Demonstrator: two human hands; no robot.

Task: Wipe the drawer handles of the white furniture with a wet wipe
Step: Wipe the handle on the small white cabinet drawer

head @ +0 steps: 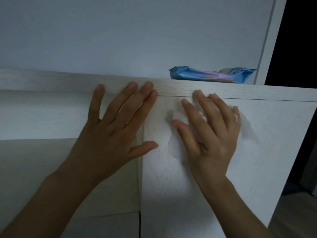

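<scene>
Two straight-fingered hands: our left hand (111,134) rests bare on the white furniture (274,134), while our right hand (211,140) presses to its front the wet wipe (179,117), which we judge limp, light and best pinned under fingertips (185,102).

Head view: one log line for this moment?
left hand flat on top edge | right hand presses wet wipe on front | blue pack above

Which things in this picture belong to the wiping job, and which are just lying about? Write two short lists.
In the job: wet wipe; right hand pressing it flat; left hand resting on the white furniture.
Lying about: blue packet on the furniture's top; door frame at the right.
</scene>
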